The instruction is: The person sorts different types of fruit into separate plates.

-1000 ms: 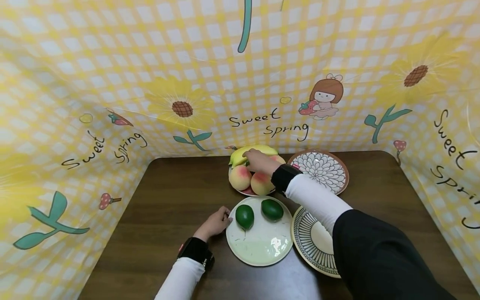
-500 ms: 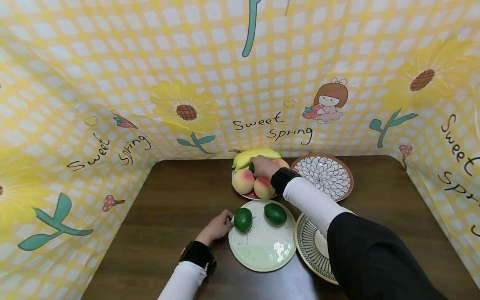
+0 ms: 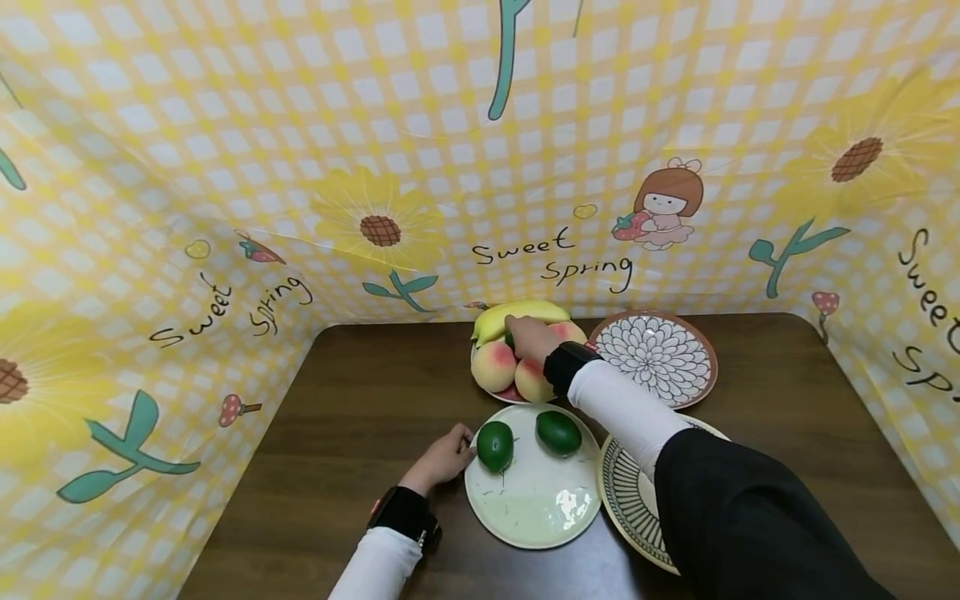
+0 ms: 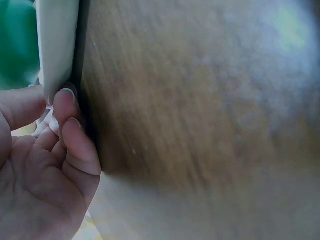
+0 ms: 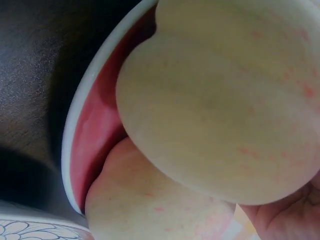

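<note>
In the head view, my left hand [image 3: 444, 458] pinches the left rim of a pale cream plate [image 3: 517, 512]. The left wrist view shows the thumb inside the rim and curled fingers outside it. Two dark green oval fruits [image 3: 558, 433] lie on this plate's far half. My right hand [image 3: 536, 337] reaches into a fruit bowl [image 5: 95, 125] with a red inside and white rim. Its fingers curl over a dark green fruit [image 3: 510, 340], mostly hidden under them. Around it lie several peaches [image 3: 493, 367] and yellow bananas [image 3: 525, 317] behind.
A brown-rimmed plate with a petal pattern [image 3: 660, 358] stands right of the fruit bowl. Nearer, a plate with dark radial stripes [image 3: 626, 500] is partly covered by my right sleeve. A yellow checked cloth [image 3: 420, 125] walls in the brown table [image 3: 360, 392].
The head view has shifted slightly. Dark green now shows beneath my right fingers, among the peaches. The left green fruit has rolled a little toward the plate's left rim; my left hand stays there.
</note>
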Demonstrator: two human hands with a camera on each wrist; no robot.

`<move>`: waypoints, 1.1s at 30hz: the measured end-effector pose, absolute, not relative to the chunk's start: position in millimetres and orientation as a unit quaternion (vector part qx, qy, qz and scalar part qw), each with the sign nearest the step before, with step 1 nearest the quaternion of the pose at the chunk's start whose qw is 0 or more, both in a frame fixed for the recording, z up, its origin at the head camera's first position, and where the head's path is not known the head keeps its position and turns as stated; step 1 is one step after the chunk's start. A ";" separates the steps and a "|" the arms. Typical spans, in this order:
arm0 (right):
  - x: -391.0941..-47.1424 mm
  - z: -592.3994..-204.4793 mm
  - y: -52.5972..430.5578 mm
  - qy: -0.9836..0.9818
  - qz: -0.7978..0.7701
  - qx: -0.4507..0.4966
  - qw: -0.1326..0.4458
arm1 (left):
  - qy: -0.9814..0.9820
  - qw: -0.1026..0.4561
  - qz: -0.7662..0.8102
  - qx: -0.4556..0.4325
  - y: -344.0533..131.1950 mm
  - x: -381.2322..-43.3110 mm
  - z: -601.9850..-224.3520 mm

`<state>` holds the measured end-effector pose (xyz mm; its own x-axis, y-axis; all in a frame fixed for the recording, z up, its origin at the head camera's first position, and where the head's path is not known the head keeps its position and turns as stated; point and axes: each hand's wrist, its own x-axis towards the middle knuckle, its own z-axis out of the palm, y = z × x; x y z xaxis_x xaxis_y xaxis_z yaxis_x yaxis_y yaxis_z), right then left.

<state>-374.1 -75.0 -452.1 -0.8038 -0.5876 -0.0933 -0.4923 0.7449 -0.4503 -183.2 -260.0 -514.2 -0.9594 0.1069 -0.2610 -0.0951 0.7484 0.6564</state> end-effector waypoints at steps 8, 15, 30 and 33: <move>-373.7 -454.2 -67.5 0.933 -0.197 -0.291 0.083 | 0.925 0.142 0.352 -0.004 -256.2 -181.5 -513.2; -370.8 -450.2 -58.8 0.922 -0.240 -0.291 0.084 | 0.927 0.135 0.351 0.001 -257.0 -180.9 -514.7; -291.4 -410.7 -22.6 0.859 -0.277 -0.430 0.028 | 0.924 0.140 0.355 -0.006 -258.1 -183.2 -513.8; -258.8 -413.6 -11.7 0.846 -0.232 -0.478 0.039 | 0.923 0.143 0.356 -0.004 -258.4 -182.3 -513.6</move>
<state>-258.8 -11.7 -413.6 -0.5392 -0.8276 0.1562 -0.7914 0.4345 -0.4299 -182.3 -258.4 -513.6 -0.9591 0.0951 -0.2667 -0.1086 0.7465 0.6565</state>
